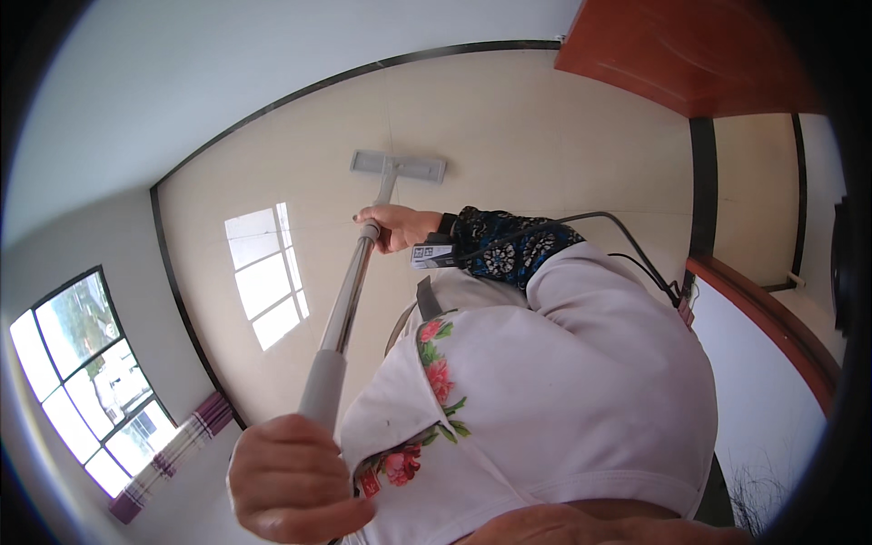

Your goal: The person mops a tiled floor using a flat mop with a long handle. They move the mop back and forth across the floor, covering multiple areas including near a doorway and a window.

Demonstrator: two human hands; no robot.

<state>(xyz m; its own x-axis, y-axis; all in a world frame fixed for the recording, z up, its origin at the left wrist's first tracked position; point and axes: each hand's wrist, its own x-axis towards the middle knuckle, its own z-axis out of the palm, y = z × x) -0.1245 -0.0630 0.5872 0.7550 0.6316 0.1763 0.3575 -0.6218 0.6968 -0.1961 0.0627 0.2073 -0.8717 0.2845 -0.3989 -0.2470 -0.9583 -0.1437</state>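
A flat mop stretches away from me, its grey rectangular head (398,166) resting on the pale tiled floor. My left hand (296,477) is wrapped around the grey upper grip (323,387) of the handle, close to the camera. Further down, my right hand (400,227) grips the pole near the grey collar (370,230), where the shiny metal tube (350,303) ends. A small device bearing a printed label (434,255) sits at my right wrist, over a dark flower-patterned sleeve (511,245). A black cable (586,215) runs from it along the arm.
A white wall (286,48) with dark skirting (306,91) bounds the floor (518,136). At upper right stands a reddish-brown wooden door (681,54), beside a dark threshold strip (704,184). To the left are a window (88,375) and a purple-striped curtain (170,456).
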